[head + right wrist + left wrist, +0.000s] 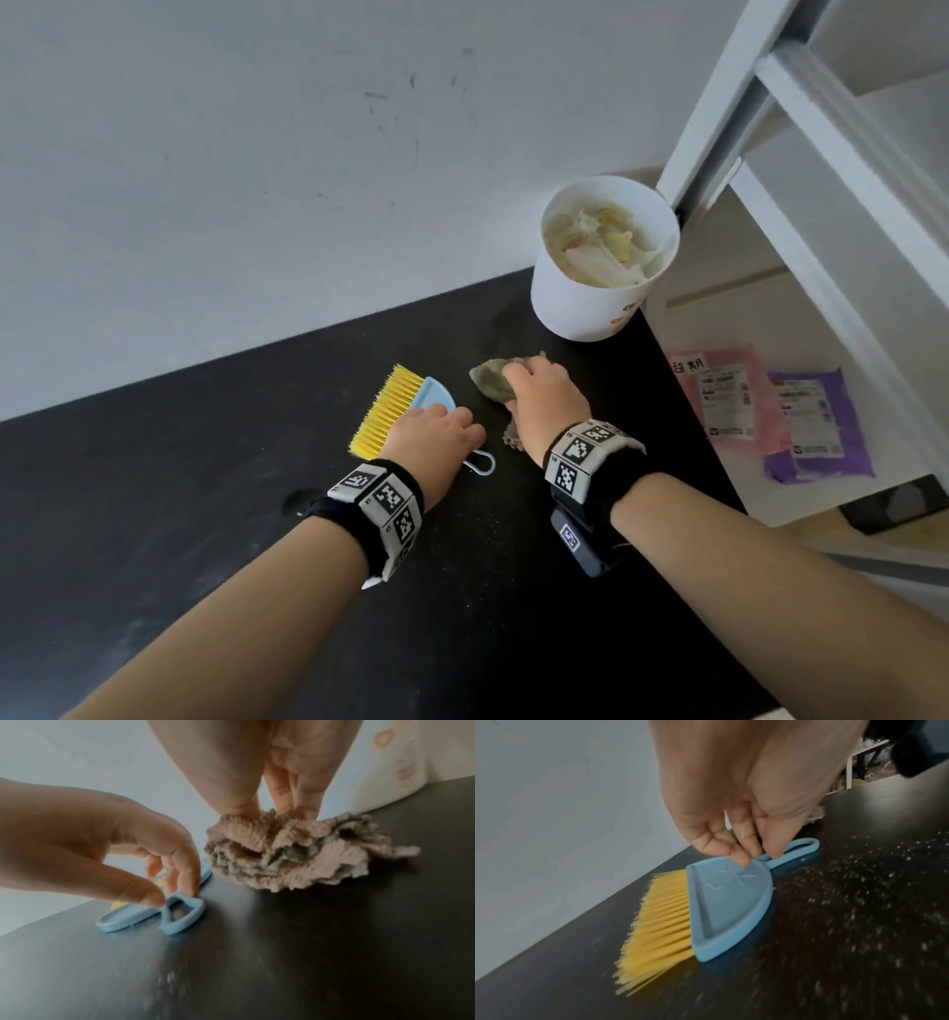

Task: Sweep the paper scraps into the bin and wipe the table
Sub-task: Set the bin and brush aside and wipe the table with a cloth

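Note:
A small blue brush [431,393] with yellow bristles lies flat on the black table [205,488]. My left hand [436,429] is over its handle, and thumb and fingers pinch the handle's neck [180,914] by the loop. The left wrist view shows the fingertips [741,860] on the brush [731,902]. To the right, my right hand [544,395] grips a crumpled grey-brown cloth [490,380] on the table, fingers [306,809] dug into the cloth [295,858]. The white bin [575,308] stands at the back right corner with paper scraps inside.
Fine white specks [859,882] dot the tabletop near the brush. The table's right edge runs just past the bin. Beyond it stand a white shelf frame [821,154] and, on the floor, a pink packet [729,395] and a purple one [816,426]. A wall backs the table.

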Demonstrator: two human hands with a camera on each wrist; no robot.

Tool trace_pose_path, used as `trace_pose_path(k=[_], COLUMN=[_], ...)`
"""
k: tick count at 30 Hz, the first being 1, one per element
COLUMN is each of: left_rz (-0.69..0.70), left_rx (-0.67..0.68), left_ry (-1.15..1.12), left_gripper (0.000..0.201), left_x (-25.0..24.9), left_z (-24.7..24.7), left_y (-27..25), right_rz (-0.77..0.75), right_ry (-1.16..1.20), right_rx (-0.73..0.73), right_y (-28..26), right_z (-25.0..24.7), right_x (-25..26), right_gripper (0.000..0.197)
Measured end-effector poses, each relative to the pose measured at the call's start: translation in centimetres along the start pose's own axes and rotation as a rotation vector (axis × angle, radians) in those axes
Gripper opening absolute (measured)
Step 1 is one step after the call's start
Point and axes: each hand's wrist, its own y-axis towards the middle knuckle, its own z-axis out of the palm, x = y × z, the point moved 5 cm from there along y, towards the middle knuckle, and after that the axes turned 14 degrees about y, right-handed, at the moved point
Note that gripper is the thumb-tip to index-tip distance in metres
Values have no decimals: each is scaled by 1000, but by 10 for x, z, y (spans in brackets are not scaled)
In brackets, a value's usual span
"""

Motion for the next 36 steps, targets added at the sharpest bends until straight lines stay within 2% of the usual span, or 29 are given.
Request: trace_pose_path(k=[3,5,9,12,18,20,22,26,30,33,36], left_rz=[-93,-239,-562,-660,-688,-694,-691,-677,-697,-691,-682], left_rx=[-28,-38,-5,20,5,-14,-51,-150,-93,-98,-55], left_ry=[-42,-109,-243,-331,-399,-443,-505,-697,-814,-894,-840], left_gripper=[30,34,78,95,95,97,94,70,60,46,34], left_x=[18,33,59,72,84,87,89,98,100,98,91], left_z=[11,18,39,52,55,53,52,51,58,62,64], left_y=[-8,-13,-20,-19,-18,-18,-18,-22,-25,-22,-20], right_rz=[-6,7,87,150,168,96,-15,-200,-299,-328,-318], right_ry=[-40,-53,-67,-125,-282,-314,-217,-47,-16,-14,22], right_rx=[63,73,-7,-63,-39,-34,-25,56,136,190,196], right_y=[23,38,69,96,120,115,104,80,54,32,15], right_z=[5,6,3,1,7,8,9,20,27,26,27], right_x=[17,24,33,37,53,53,49,51,53,48,43], right_gripper=[36,38,38,40,43,44,41,45,46,47,45])
